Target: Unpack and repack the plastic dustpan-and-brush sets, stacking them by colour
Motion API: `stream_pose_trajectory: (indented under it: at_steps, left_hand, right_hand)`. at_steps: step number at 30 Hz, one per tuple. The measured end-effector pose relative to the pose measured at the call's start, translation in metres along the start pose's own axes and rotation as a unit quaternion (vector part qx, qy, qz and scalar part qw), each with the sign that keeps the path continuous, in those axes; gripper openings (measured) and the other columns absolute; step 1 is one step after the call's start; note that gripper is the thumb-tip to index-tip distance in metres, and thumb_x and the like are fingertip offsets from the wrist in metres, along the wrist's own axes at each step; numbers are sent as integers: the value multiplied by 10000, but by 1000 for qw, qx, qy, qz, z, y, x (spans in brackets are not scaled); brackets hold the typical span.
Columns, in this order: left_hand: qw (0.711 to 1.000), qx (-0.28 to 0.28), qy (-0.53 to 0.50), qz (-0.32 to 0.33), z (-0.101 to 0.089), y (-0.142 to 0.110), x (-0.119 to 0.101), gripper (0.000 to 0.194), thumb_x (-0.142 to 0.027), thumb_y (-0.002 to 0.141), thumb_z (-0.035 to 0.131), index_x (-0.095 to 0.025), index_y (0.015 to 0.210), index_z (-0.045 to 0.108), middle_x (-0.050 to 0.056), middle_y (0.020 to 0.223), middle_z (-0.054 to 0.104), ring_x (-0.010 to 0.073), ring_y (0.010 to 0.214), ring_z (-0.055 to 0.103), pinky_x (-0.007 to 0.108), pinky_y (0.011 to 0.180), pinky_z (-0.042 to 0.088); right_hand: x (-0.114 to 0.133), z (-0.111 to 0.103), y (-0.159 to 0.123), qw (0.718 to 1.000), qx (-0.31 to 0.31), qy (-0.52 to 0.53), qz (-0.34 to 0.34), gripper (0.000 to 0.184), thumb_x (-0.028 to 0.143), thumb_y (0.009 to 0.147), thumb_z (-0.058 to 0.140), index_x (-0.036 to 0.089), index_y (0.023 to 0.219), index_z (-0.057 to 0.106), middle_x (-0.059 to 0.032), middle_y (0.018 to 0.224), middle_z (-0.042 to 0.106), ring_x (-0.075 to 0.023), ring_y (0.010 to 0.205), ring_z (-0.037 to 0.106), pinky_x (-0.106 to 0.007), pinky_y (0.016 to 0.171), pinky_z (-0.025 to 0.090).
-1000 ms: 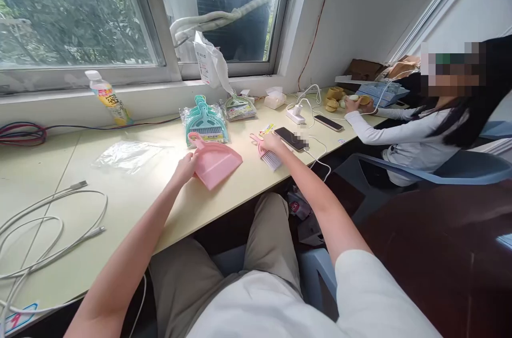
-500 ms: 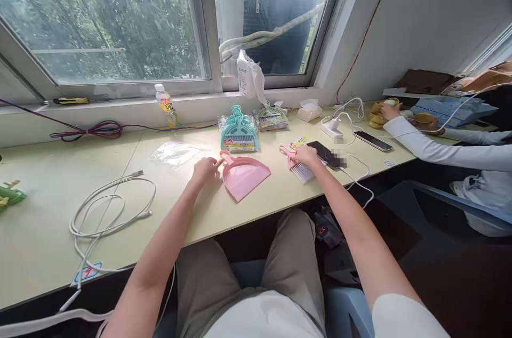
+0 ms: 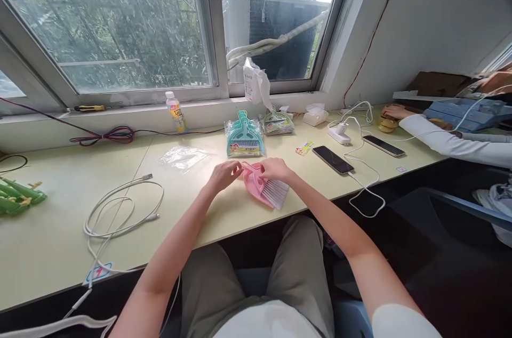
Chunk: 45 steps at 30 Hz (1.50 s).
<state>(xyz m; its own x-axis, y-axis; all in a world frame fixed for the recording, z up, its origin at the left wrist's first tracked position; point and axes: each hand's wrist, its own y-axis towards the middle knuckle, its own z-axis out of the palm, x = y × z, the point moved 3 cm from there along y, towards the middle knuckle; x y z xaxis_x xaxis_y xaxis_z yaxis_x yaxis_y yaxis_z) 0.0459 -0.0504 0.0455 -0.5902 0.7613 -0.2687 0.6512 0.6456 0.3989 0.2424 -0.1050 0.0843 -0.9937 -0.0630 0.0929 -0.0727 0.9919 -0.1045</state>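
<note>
A pink dustpan [image 3: 252, 187] lies on the table in front of me, partly covered by a small pink hand brush [image 3: 276, 192] with white bristles. My right hand [image 3: 277, 170] is closed on the brush and holds it over the dustpan, bristles pointing toward the table's front edge. My left hand [image 3: 225, 175] is at the upper left of the dustpan, its fingertips pinched at the handle end. Just behind stand turquoise dustpan-and-brush sets [image 3: 245, 138] in clear wrap. A crumpled clear plastic bag [image 3: 184, 158] lies left of my left hand.
Green wrapped sets [image 3: 279, 122], a drink bottle [image 3: 176, 113] and a tissue pack [image 3: 316, 114] line the window side. To the right are a label card [image 3: 304, 148], two phones [image 3: 333, 159] and a power strip [image 3: 339, 134]. A coiled white cable [image 3: 124, 210] lies left. A co-worker's sleeve [image 3: 436, 136] reaches in.
My right hand has carried the brush leftward from beside the phone onto the dustpan. My left hand stays at the dustpan's handle end. The view has swung left.
</note>
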Motion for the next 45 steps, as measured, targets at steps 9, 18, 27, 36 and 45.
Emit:
stream_pose_trajectory:
  at_steps: [9, 18, 27, 36, 45]
  left_hand:
    - [1000, 3, -9, -26, 22, -4, 35, 505, -158, 895, 541, -201, 1396, 503, 126, 1236, 675, 243, 1043, 692, 371, 839, 582]
    - [976, 15, 151, 157, 16, -8, 17, 415, -49, 931, 439, -171, 1274, 638, 132, 1418, 583, 240, 1315, 561, 385, 1049, 514]
    - [956, 8, 215, 200, 26, -8, 13, 416, -56, 928, 483, -183, 1291, 644, 115, 1306, 670, 220, 1234, 627, 326, 1011, 520]
    - [969, -13, 155, 192, 33, -7, 20, 369, -51, 919, 499, -189, 1201, 694, 118, 1257, 697, 229, 1183, 660, 337, 964, 541]
    - [989, -30, 0, 145, 31, -6, 22, 339, -171, 921, 502, -176, 1209, 680, 148, 1307, 661, 270, 1288, 582, 434, 1115, 448]
  right_hand:
    - [24, 7, 10, 999, -40, -20, -29, 241, 366, 837, 645, 183, 960, 743, -91, 1015, 758, -228, 953, 696, -252, 699, 445]
    - [31, 15, 8, 996, -70, -26, -37, 157, 256, 873, 638, 160, 939, 744, -121, 1003, 758, -247, 947, 704, -266, 729, 476]
    - [43, 15, 2, 991, -55, -103, -69, 213, 87, 894, 540, 90, 990, 731, -169, 994, 745, -250, 937, 703, -268, 731, 484]
    - [21, 18, 8, 993, -71, -54, -80, 223, 300, 900, 601, 160, 900, 775, -101, 949, 761, -216, 874, 684, -258, 695, 439]
    - [19, 22, 4, 994, -82, -21, -73, 218, 301, 909, 603, 219, 873, 801, -61, 894, 766, -190, 851, 674, -247, 700, 424]
